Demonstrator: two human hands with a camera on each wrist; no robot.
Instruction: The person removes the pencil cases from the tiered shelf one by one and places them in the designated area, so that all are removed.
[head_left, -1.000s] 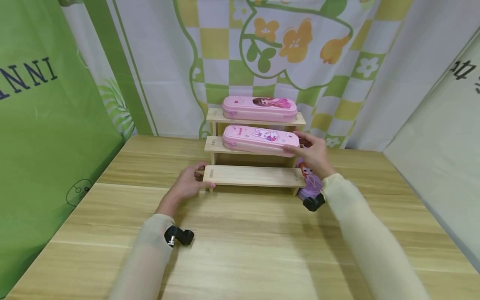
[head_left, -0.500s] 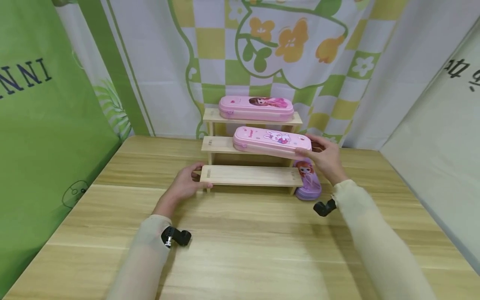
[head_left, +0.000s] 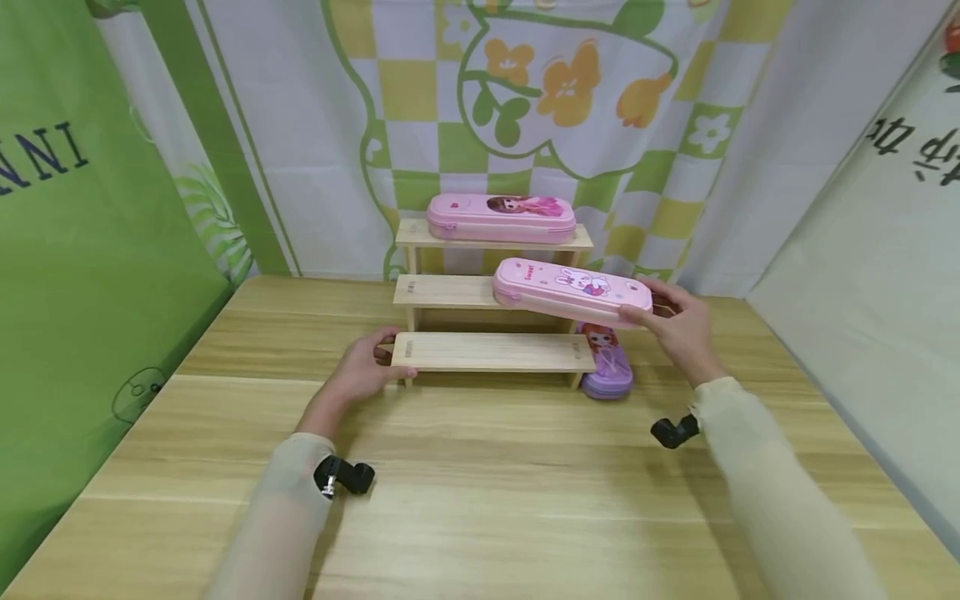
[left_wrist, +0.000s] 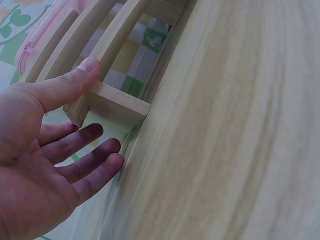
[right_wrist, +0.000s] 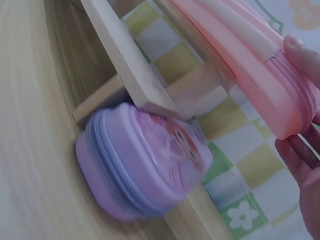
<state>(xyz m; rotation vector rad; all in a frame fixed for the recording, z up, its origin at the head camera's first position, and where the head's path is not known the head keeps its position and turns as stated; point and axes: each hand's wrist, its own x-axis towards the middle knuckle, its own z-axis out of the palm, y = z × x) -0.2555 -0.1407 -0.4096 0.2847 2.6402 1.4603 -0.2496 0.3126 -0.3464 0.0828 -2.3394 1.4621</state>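
A three-step wooden display stand (head_left: 487,352) stands on the table. My left hand (head_left: 358,367) holds the left end of its lowest step; in the left wrist view the thumb (left_wrist: 75,82) lies along the step's edge while the other fingers spread behind the end. My right hand (head_left: 684,333) pinches the right end of a pink pencil case (head_left: 573,292) with a rabbit print, thumb in front and fingers behind. This case is tilted and juts past the middle step's right end. A second pink pencil case (head_left: 501,218), showing a doll in a pink dress, rests on the top step.
A purple pencil case (head_left: 609,371) with a red-haired doll lies on the table against the stand's right side. A patterned curtain (head_left: 420,92) hangs close behind the stand. A green panel (head_left: 97,275) borders the left, a white one (head_left: 862,233) the right.
My right hand has drawn the rabbit pencil case rightward along the middle step, baring that step's left part and tilting the case. My left hand keeps its hold on the lowest step.
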